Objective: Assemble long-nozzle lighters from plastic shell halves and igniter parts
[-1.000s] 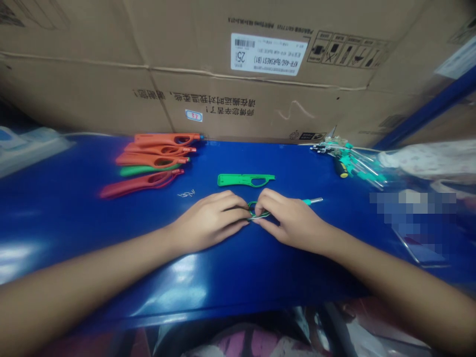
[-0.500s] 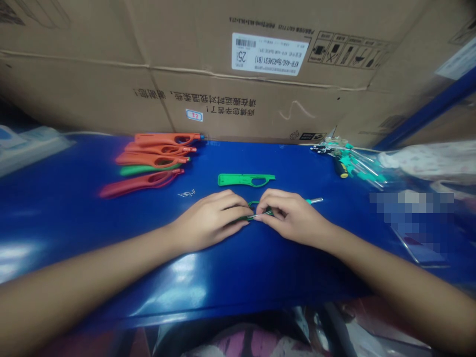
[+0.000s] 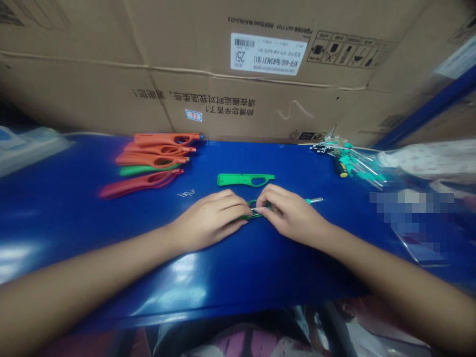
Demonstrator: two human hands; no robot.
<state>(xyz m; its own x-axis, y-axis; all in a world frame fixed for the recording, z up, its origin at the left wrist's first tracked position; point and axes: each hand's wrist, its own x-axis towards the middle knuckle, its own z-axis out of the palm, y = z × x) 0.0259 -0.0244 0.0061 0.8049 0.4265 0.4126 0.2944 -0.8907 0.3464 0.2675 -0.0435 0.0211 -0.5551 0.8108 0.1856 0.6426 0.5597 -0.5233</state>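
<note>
My left hand [image 3: 217, 218] is closed around the left end of a green lighter shell [image 3: 256, 216], which lies low over the table and is mostly hidden by my fingers. My right hand [image 3: 288, 210] pinches thumb and forefinger over the shell's open part, on what looks like a thin pale wire [image 3: 256, 209]. Beyond my right knuckles a metal lighter tube [image 3: 317, 200] with a teal base sticks out to the right. Just behind my hands lies another green shell half [image 3: 238, 179], with its finger loop at the right.
Several orange, red and green lighter bodies [image 3: 163, 140] lie at the left. Small metal pins [image 3: 186, 193] are scattered near my left hand. A pile of teal lighter tubes [image 3: 357, 161] and a black-yellow screwdriver [image 3: 340, 168] sit back right. A cardboard box [image 3: 208, 89] walls the rear.
My right hand has lifted slightly, and its thumb and forefinger have shifted over the shell, baring more of its green edge. My left hand stays where it was.
</note>
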